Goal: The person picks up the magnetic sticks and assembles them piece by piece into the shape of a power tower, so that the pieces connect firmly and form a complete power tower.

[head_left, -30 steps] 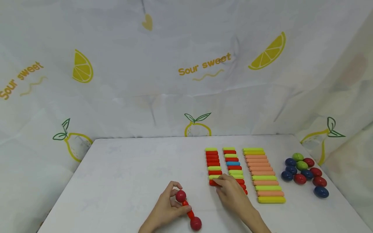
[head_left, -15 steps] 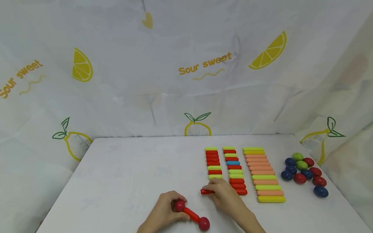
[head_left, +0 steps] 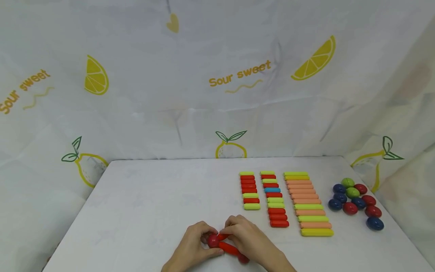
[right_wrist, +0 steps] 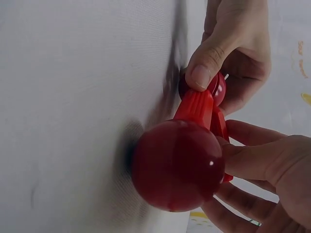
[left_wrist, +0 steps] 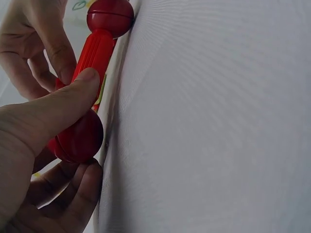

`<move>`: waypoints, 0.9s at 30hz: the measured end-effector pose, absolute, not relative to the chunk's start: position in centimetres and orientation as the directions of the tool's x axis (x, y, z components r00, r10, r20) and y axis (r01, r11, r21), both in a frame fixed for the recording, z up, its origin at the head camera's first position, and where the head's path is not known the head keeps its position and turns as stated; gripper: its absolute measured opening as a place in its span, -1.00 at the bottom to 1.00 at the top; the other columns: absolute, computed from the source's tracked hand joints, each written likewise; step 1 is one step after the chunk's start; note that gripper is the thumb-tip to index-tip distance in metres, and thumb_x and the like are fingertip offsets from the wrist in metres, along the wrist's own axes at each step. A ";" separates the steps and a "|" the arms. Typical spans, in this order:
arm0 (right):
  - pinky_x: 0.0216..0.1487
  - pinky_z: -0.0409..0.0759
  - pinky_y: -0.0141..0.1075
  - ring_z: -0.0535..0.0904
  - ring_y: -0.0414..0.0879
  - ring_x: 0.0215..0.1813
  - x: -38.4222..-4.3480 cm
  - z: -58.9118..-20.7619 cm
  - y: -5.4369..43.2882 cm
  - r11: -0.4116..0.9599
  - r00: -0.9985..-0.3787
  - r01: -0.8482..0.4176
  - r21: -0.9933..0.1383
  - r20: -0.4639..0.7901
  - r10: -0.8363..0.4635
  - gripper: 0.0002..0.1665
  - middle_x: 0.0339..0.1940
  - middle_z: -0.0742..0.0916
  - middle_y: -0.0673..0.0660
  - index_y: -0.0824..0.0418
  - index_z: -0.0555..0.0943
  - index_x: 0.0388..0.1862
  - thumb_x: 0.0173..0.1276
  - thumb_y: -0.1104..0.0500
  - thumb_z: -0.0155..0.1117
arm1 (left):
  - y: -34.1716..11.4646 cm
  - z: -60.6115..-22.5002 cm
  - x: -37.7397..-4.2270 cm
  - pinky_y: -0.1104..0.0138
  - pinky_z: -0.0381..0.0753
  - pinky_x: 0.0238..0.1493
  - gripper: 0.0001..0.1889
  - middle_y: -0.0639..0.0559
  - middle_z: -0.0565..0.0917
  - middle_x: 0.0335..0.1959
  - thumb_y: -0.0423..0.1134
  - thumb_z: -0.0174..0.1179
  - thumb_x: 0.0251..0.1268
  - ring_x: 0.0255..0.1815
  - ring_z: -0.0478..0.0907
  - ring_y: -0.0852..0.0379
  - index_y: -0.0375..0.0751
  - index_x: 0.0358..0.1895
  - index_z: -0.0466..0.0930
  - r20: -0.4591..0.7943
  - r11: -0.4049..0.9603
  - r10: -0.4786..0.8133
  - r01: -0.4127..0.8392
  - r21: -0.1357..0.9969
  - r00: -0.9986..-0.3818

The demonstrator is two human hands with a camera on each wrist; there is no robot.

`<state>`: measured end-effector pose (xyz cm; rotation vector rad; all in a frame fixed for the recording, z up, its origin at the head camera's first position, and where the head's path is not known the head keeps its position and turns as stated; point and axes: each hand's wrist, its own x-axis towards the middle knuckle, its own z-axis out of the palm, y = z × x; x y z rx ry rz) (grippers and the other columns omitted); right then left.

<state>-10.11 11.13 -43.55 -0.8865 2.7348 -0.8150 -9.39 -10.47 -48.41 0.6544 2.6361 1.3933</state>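
Near the table's front edge, my left hand [head_left: 192, 243] grips a dark red ball [head_left: 213, 240] between thumb and fingers. A red ridged rod [head_left: 229, 248] joins that ball to a second dark red ball [head_left: 243, 258], which looms large in the right wrist view. The left thumb lies across the rod's near end in the left wrist view. My right hand [head_left: 253, 241] pinches another red rod [head_left: 222, 237], its end at the held ball. Whether that end is seated in the ball is hidden.
To the right on the white table [head_left: 153, 196] lie two columns of short rods [head_left: 250, 206] [head_left: 276, 210] and one of longer rods [head_left: 307, 201]. Farther right is a cluster of blue, red and green balls [head_left: 350, 208]. A printed curtain [head_left: 153, 94] hangs behind.
My right hand has taken a red rod from the near end of the left column and brought it left to the held ball. The left hand has turned the ball-and-rod piece and lowered it slightly.
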 end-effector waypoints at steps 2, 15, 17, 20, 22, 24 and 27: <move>-0.13 0.62 -0.52 0.47 -0.34 -0.17 -10.2 -43.6 11.1 0.677 -0.812 -0.499 -0.541 0.017 -0.584 -0.77 -0.22 0.71 -0.14 -0.02 0.83 -0.09 0.31 0.22 0.46 | -10.5 -48.3 -9.4 0.54 0.57 -0.33 -0.57 0.19 0.67 -0.30 0.01 0.59 0.03 -0.38 0.45 0.50 -0.13 -0.10 0.74 0.118 0.491 0.416 0.332 0.805 -0.902; 0.00 0.76 -0.21 0.61 -0.14 0.04 -10.1 -42.1 16.1 0.787 -0.930 -0.361 -0.500 0.126 -0.346 -0.61 -0.04 0.74 -0.04 0.02 0.78 0.05 0.21 0.19 0.55 | -10.3 -48.4 -9.5 0.54 0.48 -0.37 -0.58 0.31 0.60 -0.37 0.04 0.54 0.09 -0.39 0.40 0.45 -0.08 -0.05 0.74 0.019 0.524 0.433 0.269 0.808 -0.901; 0.00 0.76 -0.13 0.62 -0.06 0.04 -10.5 -41.7 18.8 0.836 -0.957 -0.288 -0.468 0.169 -0.235 -0.62 -0.04 0.76 0.04 0.07 0.78 0.03 0.20 0.21 0.56 | -10.3 -48.3 -9.5 0.54 0.47 -0.37 -0.59 0.32 0.57 -0.38 0.04 0.54 0.09 -0.39 0.40 0.44 -0.06 -0.04 0.74 -0.004 0.529 0.432 0.250 0.811 -0.902; 0.03 0.70 0.11 0.63 0.19 0.01 -11.1 -41.5 24.0 0.892 -0.973 -0.160 -0.423 0.218 -0.072 -0.62 -0.03 0.75 0.28 0.25 0.76 0.02 0.20 0.25 0.54 | -10.3 -48.2 -9.5 0.53 0.46 -0.37 -0.58 0.32 0.57 -0.36 0.04 0.53 0.10 -0.37 0.40 0.43 -0.05 -0.02 0.73 -0.026 0.533 0.435 0.234 0.813 -0.900; 0.02 0.61 0.27 0.58 0.36 0.02 -11.3 -41.8 27.9 0.920 -0.968 -0.068 -0.386 0.250 0.034 -0.60 0.00 0.71 0.43 0.37 0.74 0.01 0.18 0.26 0.53 | -10.3 -48.2 -9.4 0.53 0.47 -0.36 -0.58 0.31 0.58 -0.34 0.03 0.53 0.10 -0.36 0.40 0.43 -0.06 -0.01 0.72 -0.032 0.533 0.437 0.230 0.814 -0.899; -0.05 0.57 0.29 0.56 0.42 -0.03 -11.3 -42.3 31.9 0.933 -0.955 0.028 -0.359 0.265 0.131 -0.56 -0.02 0.67 0.54 0.46 0.70 -0.01 0.15 0.27 0.53 | -10.3 -48.3 -9.4 0.53 0.47 -0.35 -0.57 0.31 0.58 -0.33 0.03 0.52 0.11 -0.35 0.40 0.43 -0.07 0.00 0.72 -0.034 0.528 0.440 0.228 0.818 -0.897; -0.13 0.53 0.25 0.51 0.42 -0.12 -10.8 -43.1 37.1 0.922 -0.940 0.197 -0.332 0.202 0.273 -0.47 -0.10 0.61 0.61 0.54 0.64 0.01 0.11 0.26 0.54 | -10.3 -48.4 -9.5 0.53 0.48 -0.35 -0.57 0.31 0.58 -0.32 0.02 0.52 0.11 -0.35 0.40 0.44 -0.08 0.00 0.72 -0.026 0.518 0.449 0.237 0.822 -0.893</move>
